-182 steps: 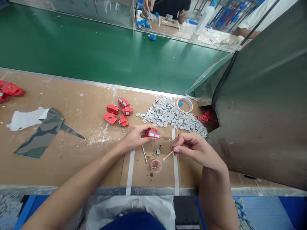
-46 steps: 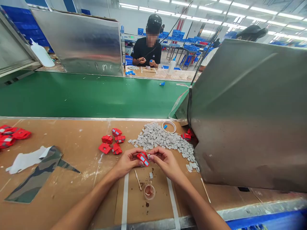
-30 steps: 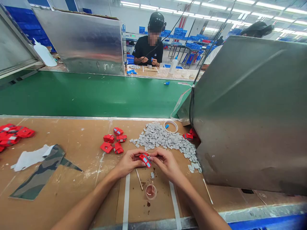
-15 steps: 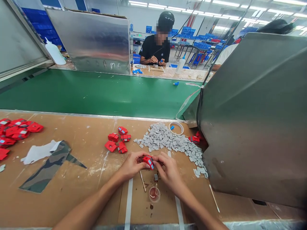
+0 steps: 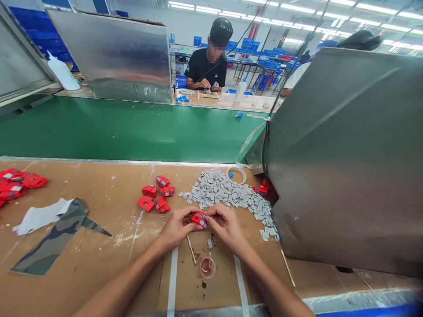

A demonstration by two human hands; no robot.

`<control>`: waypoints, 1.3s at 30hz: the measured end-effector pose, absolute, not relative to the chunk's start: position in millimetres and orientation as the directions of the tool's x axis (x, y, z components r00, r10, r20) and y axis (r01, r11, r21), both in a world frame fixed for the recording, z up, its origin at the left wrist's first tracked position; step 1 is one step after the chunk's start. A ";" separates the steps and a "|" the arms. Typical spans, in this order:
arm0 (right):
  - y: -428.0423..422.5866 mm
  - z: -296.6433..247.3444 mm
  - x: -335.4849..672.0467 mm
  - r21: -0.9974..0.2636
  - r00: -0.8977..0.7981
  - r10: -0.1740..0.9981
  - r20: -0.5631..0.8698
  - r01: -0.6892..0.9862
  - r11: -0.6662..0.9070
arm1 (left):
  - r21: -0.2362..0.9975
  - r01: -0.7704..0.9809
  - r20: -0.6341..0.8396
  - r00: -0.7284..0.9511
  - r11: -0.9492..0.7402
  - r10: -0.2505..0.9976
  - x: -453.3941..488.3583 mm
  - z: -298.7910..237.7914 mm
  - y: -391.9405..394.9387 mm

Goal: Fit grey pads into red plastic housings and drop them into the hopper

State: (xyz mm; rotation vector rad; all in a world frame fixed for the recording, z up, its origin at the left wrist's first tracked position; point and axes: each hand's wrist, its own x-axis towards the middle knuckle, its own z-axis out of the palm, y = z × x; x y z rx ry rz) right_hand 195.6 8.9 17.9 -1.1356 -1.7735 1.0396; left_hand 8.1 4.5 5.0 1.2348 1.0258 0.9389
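Note:
Above the brown work board, my left hand [image 5: 181, 227] grips a small red toy car [image 5: 199, 219] with light blue window patches. The thumb and fingers of my right hand [image 5: 225, 223] are pinched at the car's right end; whether a tiny piece is between them is hidden. Just below lies a single grey tile [image 5: 210, 243]. A small clear cup [image 5: 207, 267] of reddish-brown liquid has a swab standing in it, and a cotton swab [image 5: 191, 250] lies to its left. Beyond my hands spreads a heap of grey tiles [image 5: 218, 187]. Several similar red cars [image 5: 162, 204] sit to the left.
A roll of tape [image 5: 243, 176] rests behind the tile heap. At the right rises a large metal panel [image 5: 343, 167], with another swab [image 5: 288, 268] before it. Camouflage cloth [image 5: 53, 246] and more red cars [image 5: 13, 190] lie left. Across the green belt [image 5: 132, 132] a person works.
The whole view has shifted slightly, so things appear farther left. My hands stay together at the red car, which has tilted a little.

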 end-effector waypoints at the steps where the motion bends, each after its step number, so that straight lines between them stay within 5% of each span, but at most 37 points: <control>1: 8.8 17.7 196.0 -0.910 -0.310 0.934 0.177 0.311 0.276 | 0.996 0.009 -0.090 0.283 0.091 0.955 7.8 5.7 4.1; 9: 11.3 17.2 204.0 -0.939 -0.459 0.883 0.099 0.251 0.236 | 0.960 0.261 0.009 0.341 -0.104 0.940 1.3 5.4 0.4; 16: 18.6 15.5 205.3 -0.993 -0.529 0.841 -0.115 0.080 -0.086 | 0.890 0.322 0.200 0.364 -0.324 0.910 0.2 2.6 -0.3; 26: 26.7 13.3 213.8 -0.985 -0.568 0.813 -0.129 0.166 -0.040 | 0.868 0.301 0.245 0.431 -0.394 0.868 -1.8 0.0 1.2; 39: 25.5 10.8 208.6 -0.989 -0.656 0.751 -0.073 -0.050 -0.139 | 0.867 0.274 0.259 0.465 -0.416 0.847 -3.0 -2.8 1.1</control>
